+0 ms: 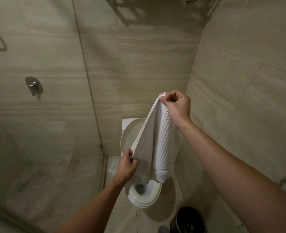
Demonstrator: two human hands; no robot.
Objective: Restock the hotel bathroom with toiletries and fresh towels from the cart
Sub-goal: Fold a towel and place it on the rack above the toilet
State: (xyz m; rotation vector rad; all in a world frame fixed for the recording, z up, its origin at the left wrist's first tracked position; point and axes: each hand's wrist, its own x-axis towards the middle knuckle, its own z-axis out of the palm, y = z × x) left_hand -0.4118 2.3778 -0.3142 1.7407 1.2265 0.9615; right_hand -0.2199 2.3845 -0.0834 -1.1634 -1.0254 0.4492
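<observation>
One white waffle-textured towel (159,145) hangs over one open white toilet (144,197); the right hand (177,105) pinches its top corner, the left hand (127,165) pinches a lower hemmed edge (smooth border); one round black bin (189,219) sits nearby on beige tile

Both hands hold a white waffle towel (157,145) at frame centre, above the open toilet (145,197). Right hand (177,106) pinches its top corner, left hand (127,165) its lower edge. Black bin (187,219) at bottom right.

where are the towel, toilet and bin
towel (163,140), head view, waffle-textured middle fold
toilet (144,201), head view, front rim of the seat
bin (189,217), head view, dark top
</observation>
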